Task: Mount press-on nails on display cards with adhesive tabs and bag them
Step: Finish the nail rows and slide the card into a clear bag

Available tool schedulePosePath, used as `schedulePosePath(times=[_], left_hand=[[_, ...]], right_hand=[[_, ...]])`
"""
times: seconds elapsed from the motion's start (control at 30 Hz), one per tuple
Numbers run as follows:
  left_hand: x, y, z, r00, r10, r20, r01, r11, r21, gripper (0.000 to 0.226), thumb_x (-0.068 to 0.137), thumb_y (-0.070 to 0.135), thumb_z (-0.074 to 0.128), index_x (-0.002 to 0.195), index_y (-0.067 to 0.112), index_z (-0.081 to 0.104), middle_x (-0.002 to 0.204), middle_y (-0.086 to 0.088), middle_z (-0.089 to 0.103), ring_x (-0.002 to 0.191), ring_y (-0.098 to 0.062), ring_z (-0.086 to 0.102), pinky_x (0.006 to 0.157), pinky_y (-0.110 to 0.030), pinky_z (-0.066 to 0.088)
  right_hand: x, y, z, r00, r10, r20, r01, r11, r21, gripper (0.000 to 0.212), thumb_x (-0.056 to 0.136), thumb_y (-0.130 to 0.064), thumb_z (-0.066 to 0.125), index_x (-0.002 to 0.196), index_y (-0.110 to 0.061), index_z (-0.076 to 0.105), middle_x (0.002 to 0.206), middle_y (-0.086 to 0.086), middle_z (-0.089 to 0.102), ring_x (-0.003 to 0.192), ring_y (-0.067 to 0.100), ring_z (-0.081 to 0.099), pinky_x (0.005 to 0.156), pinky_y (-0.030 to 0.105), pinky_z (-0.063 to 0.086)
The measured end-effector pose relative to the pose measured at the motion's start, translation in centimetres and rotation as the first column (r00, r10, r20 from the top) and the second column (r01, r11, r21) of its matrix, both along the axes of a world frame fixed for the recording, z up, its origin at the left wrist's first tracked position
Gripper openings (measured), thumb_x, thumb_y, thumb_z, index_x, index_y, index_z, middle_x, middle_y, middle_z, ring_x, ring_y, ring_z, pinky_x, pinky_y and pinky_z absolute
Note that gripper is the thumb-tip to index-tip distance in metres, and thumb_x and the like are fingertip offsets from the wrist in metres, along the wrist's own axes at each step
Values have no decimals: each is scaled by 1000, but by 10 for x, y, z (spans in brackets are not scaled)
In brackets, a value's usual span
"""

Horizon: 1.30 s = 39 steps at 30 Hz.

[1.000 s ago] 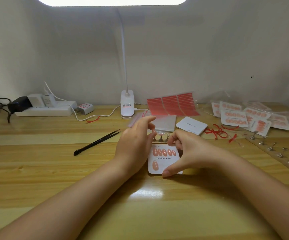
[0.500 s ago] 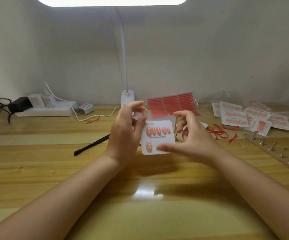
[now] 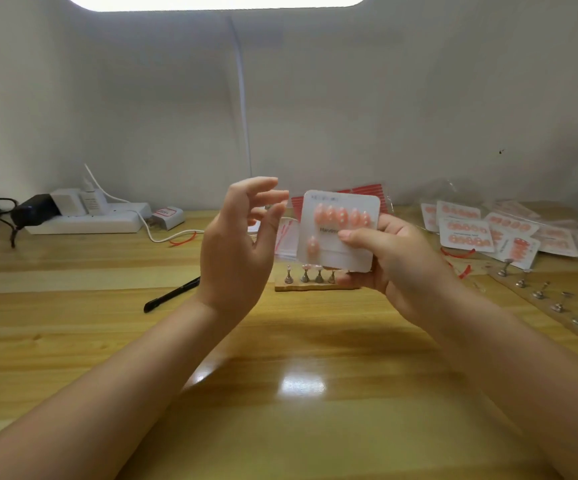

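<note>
Nails [image 3: 341, 216] sit in a top row on the display card [image 3: 339, 252], one more alone below, four slots bare. Its lower right part is pinched by the right hand [image 3: 396, 261], thumb across the printed face, fingers behind, holding it above the desk [image 3: 298, 393] toward the far edge. Beside it, not touching, the left hand [image 3: 237, 247] hangs with fingers spread and holds nothing. To fill the row cleanly, I'd keep that thumb off the nails and press each new one squarely. Below the card stands a wooden nail stand [image 3: 310, 280].

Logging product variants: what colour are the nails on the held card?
Peachy pink nails on a white card, seen in the head view.
</note>
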<state>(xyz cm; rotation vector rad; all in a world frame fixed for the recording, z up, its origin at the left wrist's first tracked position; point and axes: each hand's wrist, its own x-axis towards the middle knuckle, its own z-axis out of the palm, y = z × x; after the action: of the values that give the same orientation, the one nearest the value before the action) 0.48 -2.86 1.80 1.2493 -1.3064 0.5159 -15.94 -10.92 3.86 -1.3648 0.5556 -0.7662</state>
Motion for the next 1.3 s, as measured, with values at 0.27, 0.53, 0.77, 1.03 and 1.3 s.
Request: schedulePosePath(times=[0.27, 0.53, 0.77, 1.03, 1.3], left_hand=[[-10, 3, 9, 991, -134, 14, 134, 991, -5, 34, 88, 6, 69, 119, 2, 56, 102, 1, 69, 95, -8, 70, 83, -21, 55], [-24, 6, 11, 971, -239, 26, 239, 971, 6, 41, 83, 6, 73, 118, 11, 52, 96, 2, 70, 90, -3, 70, 83, -24, 55], [-28, 6, 7, 972, -231, 33, 230, 973, 28, 43, 83, 12, 74, 121, 15, 52, 97, -2, 73, 96, -19, 71, 85, -52, 54], [-28, 6, 6, 972, -219, 80, 216, 975, 47, 46, 85, 16, 72, 125, 14, 49, 98, -2, 73, 98, -23, 70, 85, -53, 53], [-24, 4, 2, 957, -77, 281, 79, 997, 4, 45, 88, 15, 64, 129, 5, 48, 92, 2, 75, 92, -21, 69, 86, -50, 47]], right_hand=[[-4, 3, 15, 999, -32, 34, 26, 989, 148, 10, 91, -2, 56, 100, -3, 61, 92, 18, 69, 66, 28, 71, 43, 25, 50], [-5, 3, 17, 998, -56, 22, 53, 993, 108, 12, 91, -5, 56, 102, -5, 61, 93, 17, 69, 68, 27, 72, 45, 25, 51], [-5, 6, 19, 998, -52, 36, 49, 994, 97, 12, 90, -6, 58, 101, -6, 63, 81, 11, 69, 66, 25, 72, 45, 24, 50], [-4, 6, 20, 997, -52, 48, 48, 995, 85, 8, 90, -4, 58, 96, -6, 64, 65, 1, 69, 59, 18, 70, 43, 23, 50], [-5, 4, 19, 997, -63, 43, 61, 996, 64, 5, 89, -4, 60, 91, -5, 64, 64, 0, 69, 59, 17, 70, 44, 23, 50]])
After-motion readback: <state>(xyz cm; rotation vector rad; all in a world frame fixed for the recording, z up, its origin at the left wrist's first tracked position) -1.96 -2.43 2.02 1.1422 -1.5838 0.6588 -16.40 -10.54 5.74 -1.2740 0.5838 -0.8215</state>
